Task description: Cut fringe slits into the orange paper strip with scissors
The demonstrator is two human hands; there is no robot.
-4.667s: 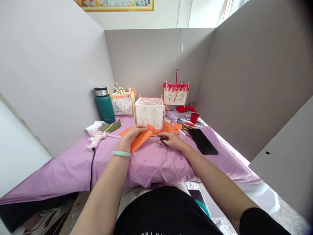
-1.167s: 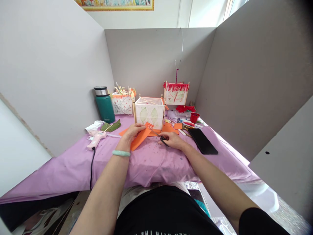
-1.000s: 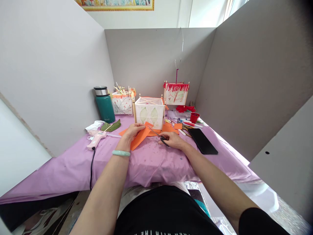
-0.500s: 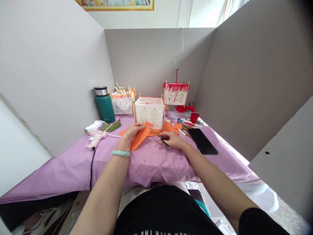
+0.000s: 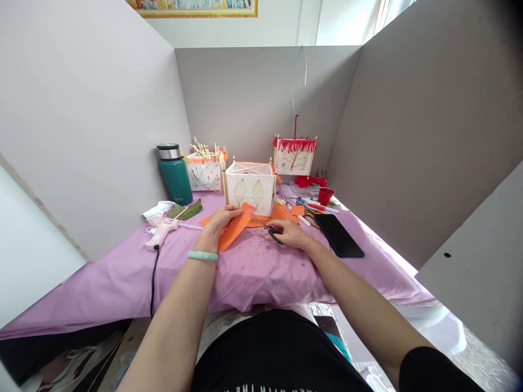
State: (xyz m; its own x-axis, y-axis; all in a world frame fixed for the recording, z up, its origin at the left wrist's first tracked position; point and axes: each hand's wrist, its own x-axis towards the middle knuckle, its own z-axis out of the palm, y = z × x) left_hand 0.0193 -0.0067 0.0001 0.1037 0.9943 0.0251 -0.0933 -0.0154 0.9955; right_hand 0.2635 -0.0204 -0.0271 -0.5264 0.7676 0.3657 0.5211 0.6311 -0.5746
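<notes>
My left hand (image 5: 222, 219) pinches a strip of orange paper (image 5: 232, 233) near its upper end, where narrow slits run in from the edge. In my right hand (image 5: 288, 233) is a pair of scissors (image 5: 274, 234) with dark handles, its blades reaching left to the slit edge of the paper. More orange paper (image 5: 281, 215) lies on the table behind my hands. Just beyond stands a white box-shaped lantern (image 5: 250, 190) on a stick frame, with two green leaf prints on its front.
A pink glue gun (image 5: 162, 233) with a black cord lies left, near a green leaf (image 5: 191, 209) and a teal bottle (image 5: 176, 179). Right are a black phone (image 5: 339, 235), pens and a red cup (image 5: 325, 196). Two more lanterns (image 5: 205, 174) are behind. Grey panels enclose the purple-covered table (image 5: 261, 277).
</notes>
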